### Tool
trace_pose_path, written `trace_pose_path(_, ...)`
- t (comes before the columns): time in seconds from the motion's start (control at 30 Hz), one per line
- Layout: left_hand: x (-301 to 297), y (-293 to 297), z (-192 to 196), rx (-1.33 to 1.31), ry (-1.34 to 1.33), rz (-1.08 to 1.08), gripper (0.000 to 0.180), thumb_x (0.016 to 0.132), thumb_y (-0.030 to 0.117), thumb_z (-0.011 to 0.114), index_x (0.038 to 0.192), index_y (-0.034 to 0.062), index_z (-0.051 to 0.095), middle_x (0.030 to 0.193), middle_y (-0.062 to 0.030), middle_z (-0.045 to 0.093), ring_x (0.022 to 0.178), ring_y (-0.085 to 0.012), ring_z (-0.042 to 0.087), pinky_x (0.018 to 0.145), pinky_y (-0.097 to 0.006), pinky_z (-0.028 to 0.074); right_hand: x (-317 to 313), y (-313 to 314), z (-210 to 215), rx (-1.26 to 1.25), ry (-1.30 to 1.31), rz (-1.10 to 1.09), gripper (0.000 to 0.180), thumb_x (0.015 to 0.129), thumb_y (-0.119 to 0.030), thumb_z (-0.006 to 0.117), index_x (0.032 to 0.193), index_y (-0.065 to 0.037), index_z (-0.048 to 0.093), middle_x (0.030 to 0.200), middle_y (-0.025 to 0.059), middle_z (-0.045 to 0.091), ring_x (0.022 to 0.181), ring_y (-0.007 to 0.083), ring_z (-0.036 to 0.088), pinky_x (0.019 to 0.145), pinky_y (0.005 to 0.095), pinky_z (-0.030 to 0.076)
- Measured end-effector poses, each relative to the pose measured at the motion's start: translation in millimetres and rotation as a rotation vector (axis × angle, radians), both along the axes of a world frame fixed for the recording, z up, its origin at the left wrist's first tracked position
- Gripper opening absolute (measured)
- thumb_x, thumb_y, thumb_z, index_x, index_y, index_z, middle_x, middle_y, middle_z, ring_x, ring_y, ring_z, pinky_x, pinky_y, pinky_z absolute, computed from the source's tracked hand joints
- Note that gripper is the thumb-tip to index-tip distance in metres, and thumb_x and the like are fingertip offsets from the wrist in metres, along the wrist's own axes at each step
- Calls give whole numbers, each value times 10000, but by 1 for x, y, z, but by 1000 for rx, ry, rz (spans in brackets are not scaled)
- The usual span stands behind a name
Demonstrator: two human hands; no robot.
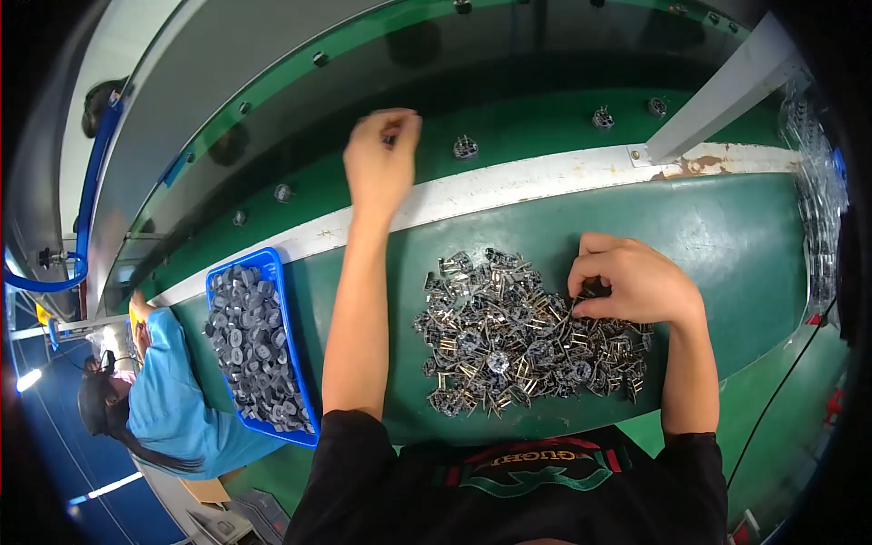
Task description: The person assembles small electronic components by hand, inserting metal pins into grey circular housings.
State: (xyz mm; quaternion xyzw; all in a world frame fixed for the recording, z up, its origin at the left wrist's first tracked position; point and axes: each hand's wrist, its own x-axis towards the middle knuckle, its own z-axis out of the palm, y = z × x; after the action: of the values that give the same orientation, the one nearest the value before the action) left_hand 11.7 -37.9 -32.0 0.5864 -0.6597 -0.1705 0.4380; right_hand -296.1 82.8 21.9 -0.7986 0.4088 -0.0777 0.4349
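My left hand [380,163] is over the green belt [536,136] beyond the white rail, its fingers curled in a pinch. A small dark part [391,140] shows between them; its exact kind is hidden. On the bench, a heap of small plug inserts with metal prongs [509,336] lies in front of me. My right hand [636,282] is at the heap's right edge, with thumb and forefinger closed. Something dark shows inside its curl, but I cannot make it out. Nearest my left hand on the belt stands a single pronged insert [465,147].
A blue tray [289,345] of grey plastic pieces [245,336] stands left of my left forearm. More inserts [603,117] sit spaced along the belt. A white post [727,86] rises from the rail [518,180]. A person in blue [182,409] works at far left.
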Motion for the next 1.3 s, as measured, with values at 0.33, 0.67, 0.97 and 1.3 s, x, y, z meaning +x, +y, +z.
trace_pose_path(0.33, 29, -1, 3, 79, -295, -29, 337, 814, 93, 733, 1150, 68, 718, 1072, -154, 665, 1017, -296, 637, 886, -374, 511, -5, -4, 1, 99, -335, -164, 141, 786, 32, 731, 916, -15, 703, 938, 53, 627, 752, 158, 630, 667, 291, 518)
trace_pose_path(0.67, -48, 61, 38, 345, 614, -424, 392, 813, -134, 706, 1195, -61, 652, 1146, -86, 593, 1011, -157, 650, 873, -258, 544, 3, -4, -3, 306, -912, -495, 231, 904, 144, 514, 1049, 93, 686, 1053, 124, 622, 871, 228, 712, 727, 311, 588)
trace_pose_path(0.97, -75, 84, 37, 630, 959, -566, 410, 849, -124, 688, 1245, -70, 596, 1165, -153, 645, 984, -205, 697, 860, -290, 572, 7, -4, -8, 97, -795, -680, 186, 888, 23, 701, 1073, 37, 714, 904, 48, 654, 762, 124, 672, 626, 232, 521)
trace_pose_path(1.3, -105, 104, 42, 765, 1321, -453, 296, 925, -7, 676, 1208, -52, 601, 1147, -157, 674, 1038, -204, 677, 929, -340, 576, 23, 5, -9, 2, -847, -730, 150, 877, 20, 726, 1026, 34, 722, 912, 48, 665, 722, 84, 632, 624, 206, 515)
